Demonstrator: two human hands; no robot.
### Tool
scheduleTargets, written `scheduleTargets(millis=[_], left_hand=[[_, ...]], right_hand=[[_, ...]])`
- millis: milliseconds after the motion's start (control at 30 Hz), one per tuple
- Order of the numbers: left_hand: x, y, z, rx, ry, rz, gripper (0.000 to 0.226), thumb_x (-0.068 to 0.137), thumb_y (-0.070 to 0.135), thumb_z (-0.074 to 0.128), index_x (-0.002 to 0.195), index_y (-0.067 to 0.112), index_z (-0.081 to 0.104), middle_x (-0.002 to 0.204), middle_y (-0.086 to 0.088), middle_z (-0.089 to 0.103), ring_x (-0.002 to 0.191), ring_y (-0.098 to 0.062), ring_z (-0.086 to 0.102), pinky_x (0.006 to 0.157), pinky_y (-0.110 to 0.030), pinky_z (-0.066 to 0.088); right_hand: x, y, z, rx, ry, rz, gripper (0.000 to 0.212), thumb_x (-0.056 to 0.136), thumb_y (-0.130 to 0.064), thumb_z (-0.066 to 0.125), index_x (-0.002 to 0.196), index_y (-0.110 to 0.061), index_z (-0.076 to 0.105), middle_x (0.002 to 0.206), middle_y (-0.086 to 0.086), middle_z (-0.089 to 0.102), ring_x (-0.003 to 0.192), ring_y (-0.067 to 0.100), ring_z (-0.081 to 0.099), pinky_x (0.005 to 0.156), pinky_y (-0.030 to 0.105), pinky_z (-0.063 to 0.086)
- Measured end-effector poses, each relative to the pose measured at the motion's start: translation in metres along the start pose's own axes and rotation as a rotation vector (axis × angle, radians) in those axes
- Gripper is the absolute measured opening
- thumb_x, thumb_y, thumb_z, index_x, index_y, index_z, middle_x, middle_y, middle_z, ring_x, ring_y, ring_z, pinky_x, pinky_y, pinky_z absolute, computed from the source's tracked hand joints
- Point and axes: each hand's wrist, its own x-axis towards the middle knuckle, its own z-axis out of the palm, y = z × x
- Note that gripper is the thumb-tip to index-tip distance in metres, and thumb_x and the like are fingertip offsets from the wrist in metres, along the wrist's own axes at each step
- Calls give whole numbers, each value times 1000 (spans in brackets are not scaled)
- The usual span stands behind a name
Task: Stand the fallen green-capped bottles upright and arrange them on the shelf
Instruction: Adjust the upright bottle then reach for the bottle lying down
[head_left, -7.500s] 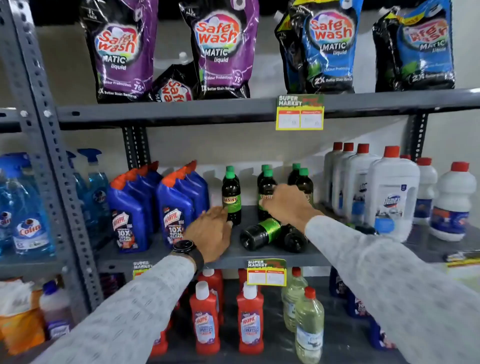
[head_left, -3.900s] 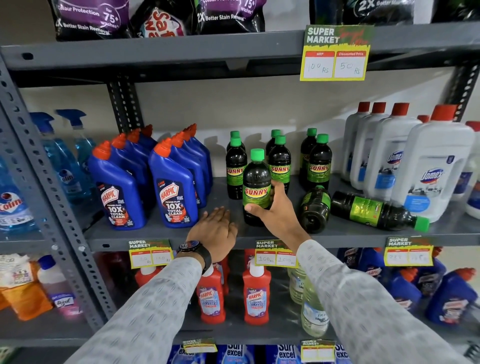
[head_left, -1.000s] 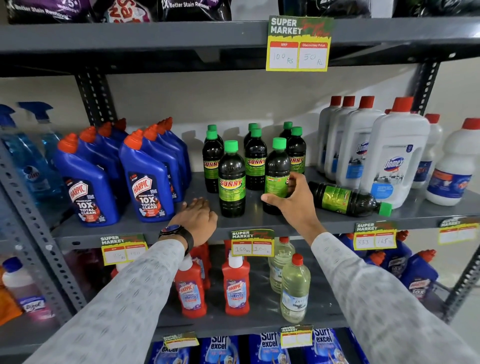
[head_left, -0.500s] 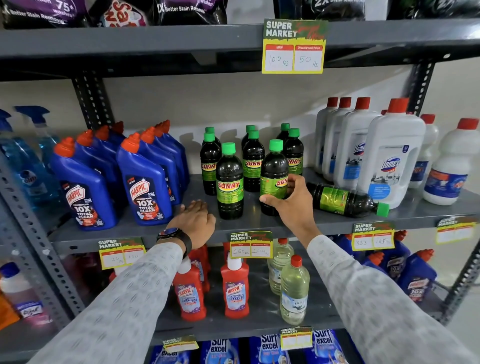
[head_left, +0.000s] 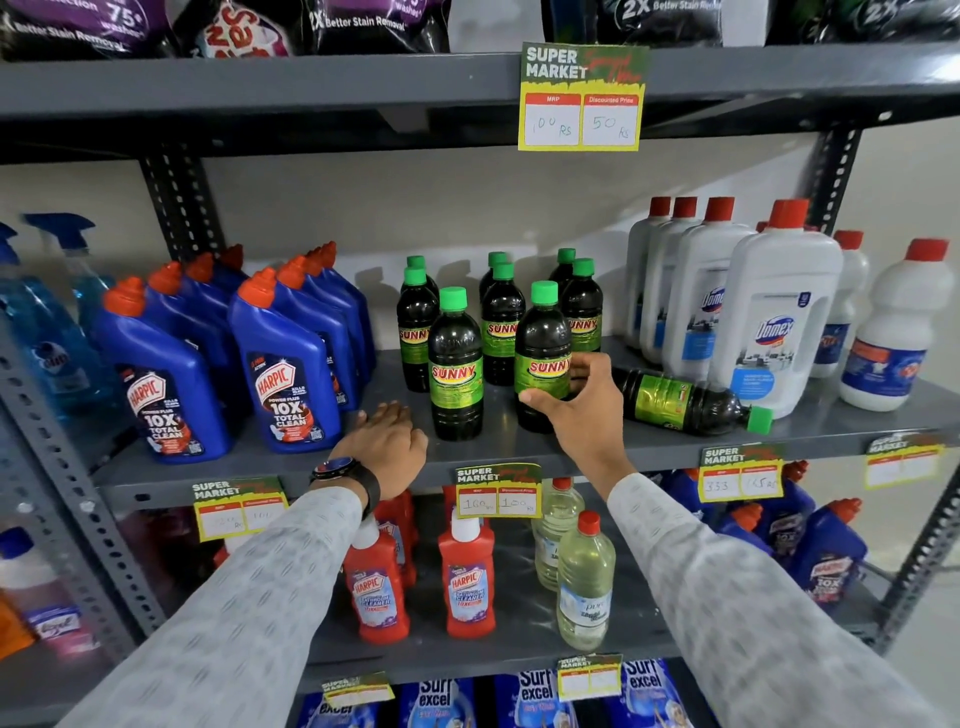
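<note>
Right hand (head_left: 582, 415) wraps the lower body of an upright front bottle (head_left: 543, 358), thumb in front, fingers round the back. That bottle's base sits on the shelf (head_left: 519, 452). Left hand (head_left: 387, 449) lies flat, palm down, on the shelf edge, holding nothing, just beside the other front bottle (head_left: 455, 366).

Head view, only one here:
- Eight bottles stand: six in back rows, two in front.
- One fallen bottle (head_left: 685, 402) remains on its side, cap (head_left: 759, 420) pointing right toward the shelf front, body near the white jug (head_left: 779, 312), apparently touching it.
- Its base end sits just behind the right hand's knuckles.

Risks, my read:
- Letting go carelessly could tip the gripped bottle: tall, narrow base, neighbours close. A knock could set off a chain.
- Pulling the hand back right could nudge the fallen one; it's round and could roll toward the edge.
- Lifting it by the cap end could swing the base into the standing group or the jug.
- Free slot for a third front bottle looks tight; sliding it in could shove the back row.
</note>
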Motion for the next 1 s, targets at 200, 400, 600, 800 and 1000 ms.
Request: scheduleTargets(millis=[200,400,600,800,1000], left_hand=[[2,-2,1,7,-5,5,68,96,39,14,156,8,19,167,-11,15,154,-21,11,123,-43,5],[-3,0,-4,40,-22,25,64,98,33,20,156,6,20,167,-13,14,154,-24,11,123,-46,8],[-5,3,-7,54,-31,13,61,100,32,22,155,4,21,166,-15,15,154,-26,12,123,-48,9],[-3,2,-8,88,-59,26,60,99,32,26,153,5,27,165,-16,18,153,-28,15,122,-52,12],[-5,0,-2,47,-18,7,66,98,39,16,154,5,24,165,-15,21,152,-26,19,122,-48,13]], right_hand=[[-3,-3,1,-21,35,-5,72,62,-31,100,113,-27,49,100,-19,63,91,-21,57,71,1,44],[-6,-10,-15,-26,-11,-41,69,76,-45,90,129,-20,54,115,-9,65,100,1,62,81,9,46],[1,-15,-78,-447,44,-262,41,94,-20,74,132,-12,61,123,6,61,111,26,64,96,37,51],[21,-26,-115,-860,-125,-235,43,91,-12,67,133,-2,62,123,20,63,117,41,59,97,47,50],[34,-44,-105,-967,-275,-159,42,88,-12,68,128,-1,61,121,20,63,113,43,63,92,50,56]])
